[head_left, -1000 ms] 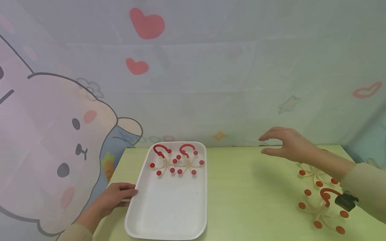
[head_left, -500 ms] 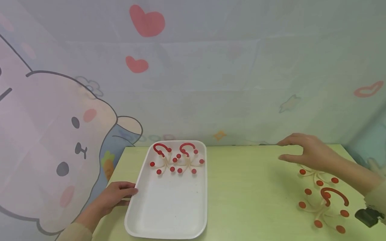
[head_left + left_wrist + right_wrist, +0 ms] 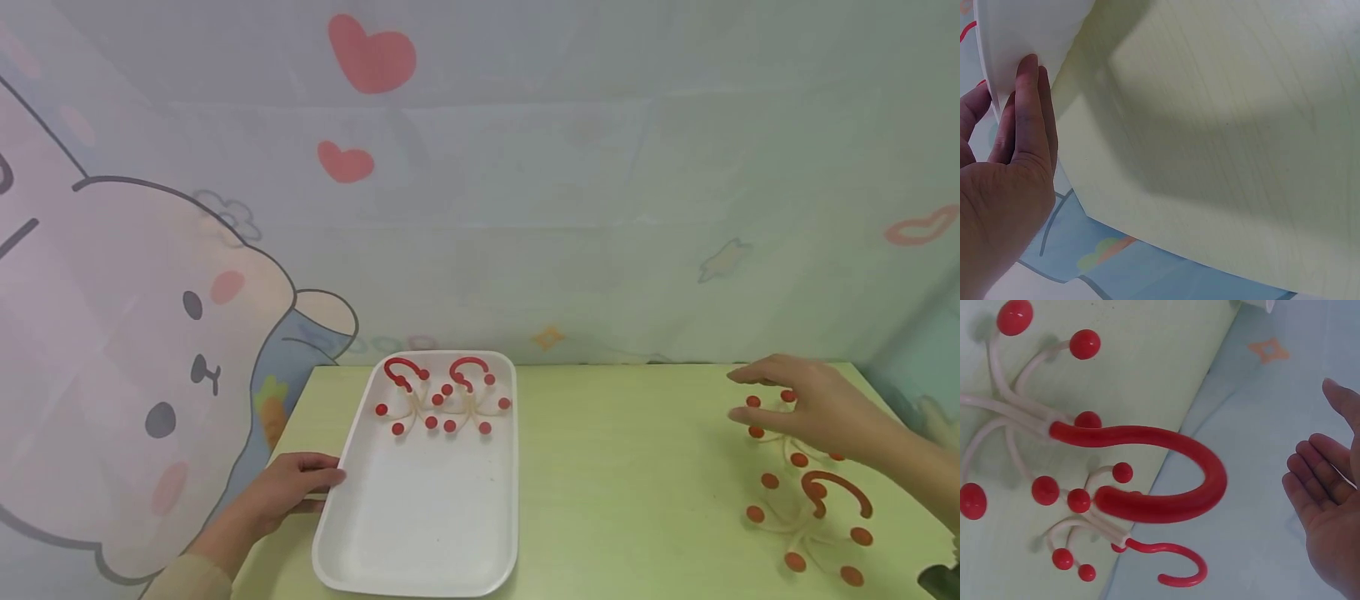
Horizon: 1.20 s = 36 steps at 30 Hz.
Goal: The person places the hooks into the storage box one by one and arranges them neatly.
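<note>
My left hand pinches the left rim of a white tray, thumb over the edge and fingers along the outer wall. In the tray's far end lie two massagers with red hooked handles, a left massager and a right massager, their pale prongs tipped with red balls. My right hand hovers with thumb and fingers apart, overlapping a far massager on the right and hiding its handle in the head view. Closer to me lies a near massager. In the right wrist view, both hooked handles show beside that hand.
A pale green table carries everything, its back edge meeting a printed cloth backdrop with hearts and a cartoon animal. Table surface stretches between the tray and the massagers on the right. A black wrist strap piece shows at the right edge.
My right hand has moved right and lower, from beyond the far massager's left side to over it. The left hand and the tray have stayed in place.
</note>
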{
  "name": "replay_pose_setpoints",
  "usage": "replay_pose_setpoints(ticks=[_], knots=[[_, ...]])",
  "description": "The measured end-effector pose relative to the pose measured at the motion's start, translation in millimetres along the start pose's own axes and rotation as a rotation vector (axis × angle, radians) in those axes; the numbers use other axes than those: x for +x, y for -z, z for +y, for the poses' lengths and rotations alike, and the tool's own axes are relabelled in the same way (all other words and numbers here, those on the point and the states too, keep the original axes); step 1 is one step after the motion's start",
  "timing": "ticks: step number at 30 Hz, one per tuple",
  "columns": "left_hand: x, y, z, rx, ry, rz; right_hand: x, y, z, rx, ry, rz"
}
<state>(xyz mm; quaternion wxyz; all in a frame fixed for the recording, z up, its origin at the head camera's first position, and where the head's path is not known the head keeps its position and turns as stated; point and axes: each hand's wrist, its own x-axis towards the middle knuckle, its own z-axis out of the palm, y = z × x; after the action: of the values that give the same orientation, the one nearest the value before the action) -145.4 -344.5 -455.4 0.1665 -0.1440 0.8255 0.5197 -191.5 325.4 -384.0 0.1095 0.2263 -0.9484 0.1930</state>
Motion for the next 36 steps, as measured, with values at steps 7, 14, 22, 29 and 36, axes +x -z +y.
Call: replay_pose_setpoints(ticks=[7, 14, 22, 29, 36], knots=[[-0.6, 1.0, -0.9, -0.005, -0.015, -0.014, -17.8, 0, 10, -0.013, -0.046, 0.015], [0.6, 2.6, -4.4, -0.016, -0.027, -0.024, -35.7, -4, 15, 0.008, -0.087, -0.005], [0.0, 2.4, -3.3, -0.014, -0.025, -0.025, -55.2, -7, 25, -0.001, -0.159, -0.051], [0.2, 2.7, -2.7, -0.015, -0.026, -0.027, -69.1, -6, 29, -0.019, -0.205, -0.062], [0.3, 2.4, -4.4, -0.03, -0.03, -0.036, -79.0, -7, 30, -0.009, -0.277, -0.087]])
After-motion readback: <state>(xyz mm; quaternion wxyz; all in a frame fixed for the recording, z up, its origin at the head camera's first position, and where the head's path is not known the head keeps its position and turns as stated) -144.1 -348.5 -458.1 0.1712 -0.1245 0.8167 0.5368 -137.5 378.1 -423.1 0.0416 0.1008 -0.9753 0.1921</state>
